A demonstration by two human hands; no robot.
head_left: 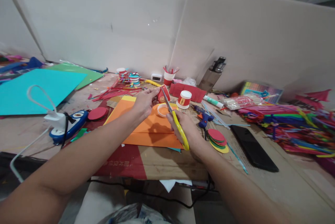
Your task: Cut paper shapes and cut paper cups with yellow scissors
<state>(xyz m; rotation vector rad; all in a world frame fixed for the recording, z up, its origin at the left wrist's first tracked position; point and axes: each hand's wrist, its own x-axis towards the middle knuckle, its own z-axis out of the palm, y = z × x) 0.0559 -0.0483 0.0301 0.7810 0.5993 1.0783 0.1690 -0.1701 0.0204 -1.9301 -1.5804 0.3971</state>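
Note:
My left hand [143, 102] pinches a small red paper cup [163, 95] with a gold mark, held tilted above the orange paper sheets [146, 126]. My right hand [183, 124] grips yellow-handled scissors [178, 122]; their blades point up and left and meet the cup's edge. A cut white ring [161, 110] lies on the orange paper just below the cup. Another red and white cup [184, 99] stands upright to the right.
Paper circles [217, 139], a blue glue gun [204, 117], a black phone [253, 149] and a heap of colourful strips [293, 126] lie to the right. A teal sheet [34, 89], a white cable and a blue device [68, 126] lie left. A bottle [212, 73] stands by the wall.

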